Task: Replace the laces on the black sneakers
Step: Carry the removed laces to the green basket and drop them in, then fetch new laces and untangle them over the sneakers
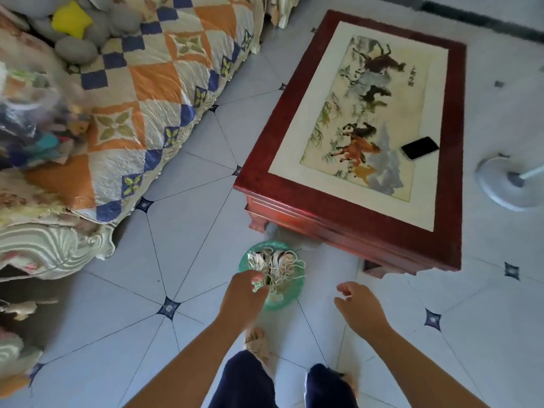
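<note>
A translucent green plastic bag (281, 301) hangs above the tiled floor near the corner of the red table. Inside it lie shoes with pale tangled laces (282, 265); their colour is hard to tell. My left hand (244, 293) pinches the bag's near edge and holds it up. My right hand (360, 306) hovers to the right of the bag with fingers loosely curled, holding nothing.
A low red wooden table (309, 201) with a horse picture top stands ahead to the right; a black phone (420, 147) lies on it. A quilt-covered sofa (147, 92) fills the left. A white fan base (510, 184) stands far right. My sandalled feet (257, 343) are below.
</note>
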{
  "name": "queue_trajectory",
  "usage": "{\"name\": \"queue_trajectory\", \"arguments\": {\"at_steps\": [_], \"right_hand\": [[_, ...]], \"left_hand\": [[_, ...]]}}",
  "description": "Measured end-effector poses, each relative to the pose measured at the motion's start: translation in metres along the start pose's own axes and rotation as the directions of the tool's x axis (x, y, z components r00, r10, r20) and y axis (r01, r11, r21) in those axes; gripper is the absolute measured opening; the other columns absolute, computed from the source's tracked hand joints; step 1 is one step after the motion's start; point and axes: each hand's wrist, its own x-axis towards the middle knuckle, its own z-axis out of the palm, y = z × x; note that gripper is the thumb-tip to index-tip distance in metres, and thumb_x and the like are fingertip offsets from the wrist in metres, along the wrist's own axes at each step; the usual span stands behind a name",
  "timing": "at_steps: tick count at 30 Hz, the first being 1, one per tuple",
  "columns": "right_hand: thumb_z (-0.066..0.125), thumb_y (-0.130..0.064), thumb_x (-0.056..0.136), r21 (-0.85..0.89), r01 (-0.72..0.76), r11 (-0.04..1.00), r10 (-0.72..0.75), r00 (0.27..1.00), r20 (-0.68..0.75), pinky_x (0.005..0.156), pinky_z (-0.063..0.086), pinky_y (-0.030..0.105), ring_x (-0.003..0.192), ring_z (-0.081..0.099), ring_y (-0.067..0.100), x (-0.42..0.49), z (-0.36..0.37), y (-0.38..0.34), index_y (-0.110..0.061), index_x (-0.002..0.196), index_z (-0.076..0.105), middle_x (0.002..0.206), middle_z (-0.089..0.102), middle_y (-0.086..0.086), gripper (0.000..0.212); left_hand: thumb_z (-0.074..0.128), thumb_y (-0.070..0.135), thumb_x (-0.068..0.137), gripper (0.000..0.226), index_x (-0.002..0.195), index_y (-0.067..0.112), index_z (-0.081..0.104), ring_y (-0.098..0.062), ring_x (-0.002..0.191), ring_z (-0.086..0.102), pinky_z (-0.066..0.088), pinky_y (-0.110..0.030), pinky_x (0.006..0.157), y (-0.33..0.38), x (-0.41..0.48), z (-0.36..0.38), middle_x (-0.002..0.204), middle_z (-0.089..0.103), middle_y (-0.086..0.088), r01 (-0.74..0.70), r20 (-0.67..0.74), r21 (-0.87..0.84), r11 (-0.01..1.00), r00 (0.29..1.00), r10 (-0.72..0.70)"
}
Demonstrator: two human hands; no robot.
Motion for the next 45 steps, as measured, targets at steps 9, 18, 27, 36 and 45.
{"name": "queue_trajectory", "arguments": {"at_steps": [9, 18, 27, 36, 45], "right_hand": [[0.051, -0.02, 0.094, 0.239, -0.081, 0.968, 0.128, 0.974, -0.186, 0.087, 0.03, 0.01, 0.107, 0.049, 0.008, -0.077, -0.055, 0.105, -0.017, 0.125, 0.052, 0.124, 0.051, 0.0, 0.031], [0.049, -0.022, 0.095, 0.533, -0.205, 0.821, 0.457, 0.796, -0.398, 0.089, 0.028, 0.007, 0.112, 0.048, 0.007, -0.208, -0.091, 0.294, -0.022, 0.127, 0.049, 0.125, 0.049, -0.002, 0.032], [0.047, -0.025, 0.095, 0.796, -0.334, 0.505, 0.82, 0.473, -0.322, 0.096, 0.034, 0.017, 0.116, 0.048, 0.009, -0.341, -0.067, 0.441, -0.025, 0.128, 0.047, 0.129, 0.047, -0.004, 0.032], [0.051, -0.021, 0.092, 0.95, -0.285, 0.124, 0.989, 0.116, -0.095, 0.096, 0.039, 0.025, 0.114, 0.049, 0.013, -0.416, -0.042, 0.536, -0.022, 0.125, 0.051, 0.127, 0.047, -0.002, 0.032], [0.051, -0.023, 0.091, 0.973, -0.169, -0.16, 0.979, -0.153, 0.134, 0.088, 0.042, 0.023, 0.11, 0.051, 0.011, -0.459, -0.065, 0.612, -0.025, 0.123, 0.052, 0.125, 0.048, -0.004, 0.032]], "left_hand": [[0.056, 0.012, 0.085, 0.011, 0.096, 0.013, 0.059, -0.026, 0.096, 0.057, 0.042, -0.033, 0.083, 0.106, -0.021, 0.105, 0.104, 0.063, -0.013, -0.343, 0.281, 0.226, 0.912, 0.919, 0.276], [0.056, 0.019, 0.088, 0.033, 0.121, 0.011, 0.052, -0.013, 0.105, 0.049, 0.031, -0.016, 0.083, 0.208, -0.13, 0.315, 0.122, 0.054, -0.003, -0.707, 0.628, 0.267, 0.655, 0.643, 0.438], [0.053, 0.016, 0.09, 0.033, 0.122, 0.01, 0.049, -0.014, 0.111, 0.048, 0.032, -0.017, 0.089, 0.248, -0.268, 0.489, 0.122, 0.049, -0.005, -0.942, 0.915, 0.101, 0.32, 0.214, 0.341], [0.052, 0.021, 0.091, 0.033, 0.123, 0.016, 0.048, -0.013, 0.113, 0.047, 0.037, -0.023, 0.096, 0.274, -0.373, 0.634, 0.122, 0.049, 0.001, -0.987, 0.982, -0.15, 0.065, -0.141, 0.125], [0.054, 0.02, 0.088, 0.028, 0.116, 0.014, 0.053, -0.015, 0.107, 0.05, 0.038, -0.024, 0.09, 0.308, -0.469, 0.772, 0.109, 0.051, 0.001, -0.926, 0.925, -0.374, -0.053, -0.368, -0.097]]}}
